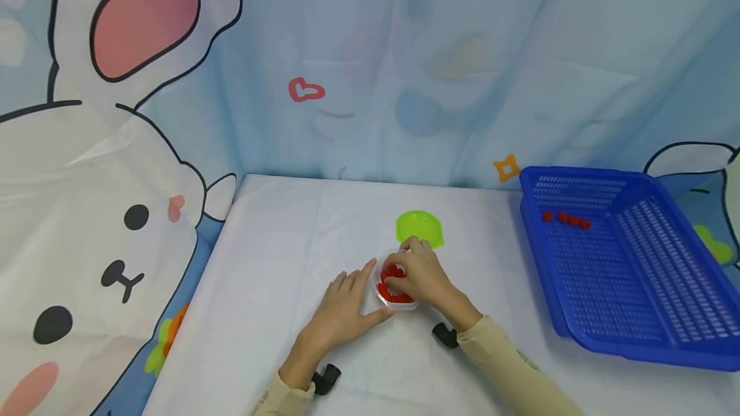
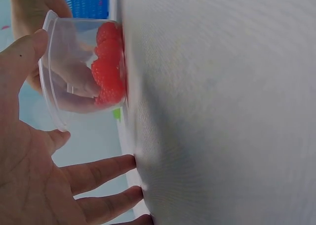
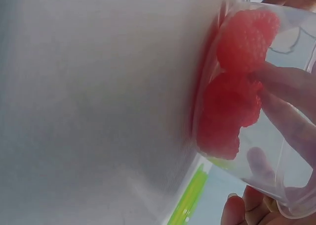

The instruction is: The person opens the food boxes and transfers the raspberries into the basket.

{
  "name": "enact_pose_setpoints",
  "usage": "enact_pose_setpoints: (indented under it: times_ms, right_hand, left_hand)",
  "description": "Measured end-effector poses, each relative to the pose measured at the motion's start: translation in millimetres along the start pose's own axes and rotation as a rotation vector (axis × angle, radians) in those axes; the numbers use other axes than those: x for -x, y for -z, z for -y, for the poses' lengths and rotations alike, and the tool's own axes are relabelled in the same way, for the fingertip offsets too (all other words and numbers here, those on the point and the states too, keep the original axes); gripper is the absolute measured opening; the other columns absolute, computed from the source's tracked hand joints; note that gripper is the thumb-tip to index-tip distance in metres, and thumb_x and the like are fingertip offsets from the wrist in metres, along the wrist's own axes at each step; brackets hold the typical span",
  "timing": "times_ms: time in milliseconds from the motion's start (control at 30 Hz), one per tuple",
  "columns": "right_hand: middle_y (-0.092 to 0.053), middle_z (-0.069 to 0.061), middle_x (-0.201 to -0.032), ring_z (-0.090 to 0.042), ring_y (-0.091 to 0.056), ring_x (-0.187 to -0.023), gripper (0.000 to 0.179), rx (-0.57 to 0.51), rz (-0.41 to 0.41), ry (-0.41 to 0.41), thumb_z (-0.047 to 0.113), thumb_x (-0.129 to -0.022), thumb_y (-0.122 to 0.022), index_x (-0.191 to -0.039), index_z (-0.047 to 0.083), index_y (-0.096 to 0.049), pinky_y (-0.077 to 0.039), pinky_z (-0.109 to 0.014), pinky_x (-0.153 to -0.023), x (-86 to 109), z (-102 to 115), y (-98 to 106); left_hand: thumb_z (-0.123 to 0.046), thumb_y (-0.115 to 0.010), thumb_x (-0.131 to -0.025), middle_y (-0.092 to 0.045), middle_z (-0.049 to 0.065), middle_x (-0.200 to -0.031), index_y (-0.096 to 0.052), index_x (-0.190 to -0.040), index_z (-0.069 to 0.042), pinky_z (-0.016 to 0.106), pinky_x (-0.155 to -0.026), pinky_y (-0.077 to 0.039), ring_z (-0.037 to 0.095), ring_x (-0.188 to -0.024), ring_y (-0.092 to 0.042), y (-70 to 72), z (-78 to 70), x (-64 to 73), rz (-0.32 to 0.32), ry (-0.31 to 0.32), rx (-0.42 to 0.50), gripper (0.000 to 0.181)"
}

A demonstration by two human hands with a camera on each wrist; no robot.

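Observation:
A clear plastic cup (image 1: 399,306) stands upright on the white-covered table with several red raspberries (image 1: 385,291) at its bottom. My left hand (image 1: 341,311) is spread beside it: thumb and index finger touch the cup's rim from the left, while the other fingertips rest on the cloth. From above, my right hand (image 1: 426,277) reaches into the cup, its thumb and a finger bent around a raspberry among the others. Through the clear wall in the right wrist view, these fingertips meet the raspberries (image 3: 232,99).
A bright green lid (image 1: 419,226) lies just behind the cup. On the right stands a large blue mesh basket (image 1: 624,287) holding several more raspberries near its far left corner. A cartoon-printed curtain (image 1: 358,69) hangs behind the table.

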State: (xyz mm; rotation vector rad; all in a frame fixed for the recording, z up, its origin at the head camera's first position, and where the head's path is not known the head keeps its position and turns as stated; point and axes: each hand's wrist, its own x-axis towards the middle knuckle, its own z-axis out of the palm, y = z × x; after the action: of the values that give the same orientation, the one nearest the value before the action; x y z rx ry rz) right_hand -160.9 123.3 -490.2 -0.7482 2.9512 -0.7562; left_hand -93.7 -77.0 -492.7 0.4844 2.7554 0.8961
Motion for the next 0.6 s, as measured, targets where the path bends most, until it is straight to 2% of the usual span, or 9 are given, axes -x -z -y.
enact_pose_setpoints:
  times_ms: [233,600]
  right_hand:
    - [-0.056,-0.013,-0.11,-0.03,-0.047,-0.1,0.017,0.015,-0.013,0.0,0.018,-0.076,-0.085,-0.092,0.019,-0.081,-0.043,-0.042,-0.077,0.1,-1.3,-2.7]
    - [-0.057,-0.012,-0.111,-0.031,-0.045,-0.108,0.011,-0.094,0.015,-0.043,0.015,-0.077,-0.081,-0.087,0.02,-0.079,-0.044,-0.047,-0.08,0.5,-3.4,-0.4]
  left_hand:
    - [-0.072,-0.056,-0.088,-0.039,0.01,-0.155,-0.017,-0.162,-0.025,0.056,-0.115,-0.023,0.043,-0.141,-0.032,-1.6,0.5,-0.3,-0.004,0.003,-0.014,0.096]
    - [-0.071,-0.057,-0.089,-0.042,0.019,-0.151,-0.019,-0.161,-0.024,0.056,-0.115,-0.023,0.045,-0.14,-0.033,-3.1,1.0,-0.6,-0.011,-0.002,-0.012,0.095]
